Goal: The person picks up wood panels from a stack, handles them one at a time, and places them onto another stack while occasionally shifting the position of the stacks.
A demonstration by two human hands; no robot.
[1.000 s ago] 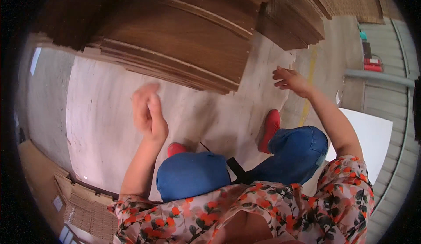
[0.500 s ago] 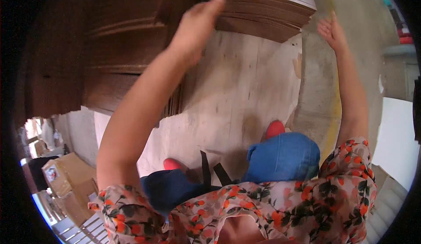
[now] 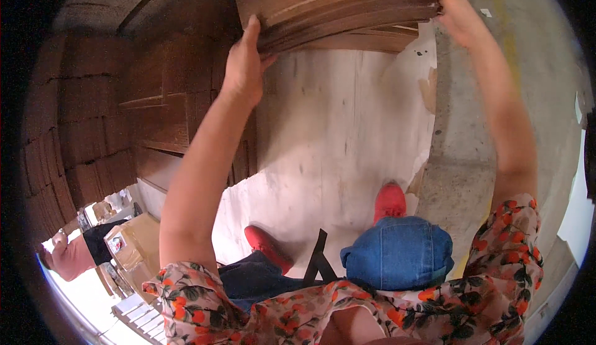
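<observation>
In the head view we count two bare hands, and both are on one stack of brown wood-grain panels (image 3: 341, 4) near the upper edge. The left hand (image 3: 245, 66) is closed on the left end of this stack: one thumb lies over the upper face, and the other fingers go to the underside, where we see them only partly. The right hand (image 3: 456, 13) is gripping the right end, at the corner, with its fingers partly hidden. The panels in the stack are several, but their edges are too close together for us to count. Just below the stack we see one lower pile of panels (image 3: 388, 40), partly covered by it. On the left side stand several more piles of brown panels (image 3: 93, 115); they are dark and we cannot give their exact number.

Under the person lies a whitish sheet (image 3: 323, 121) with a torn right edge, and beside it the grey concrete floor (image 3: 462, 128) with one yellow line (image 3: 510, 53). We count two red shoes (image 3: 390, 201), two legs in blue jeans (image 3: 400, 252), and two dark strap pieces (image 3: 320, 261) between the legs. The person wears one floral blouse (image 3: 397, 314). At the lower left we find one cardboard box (image 3: 139, 239) and, near it, one other person (image 3: 74, 257) in a pinkish top.
</observation>
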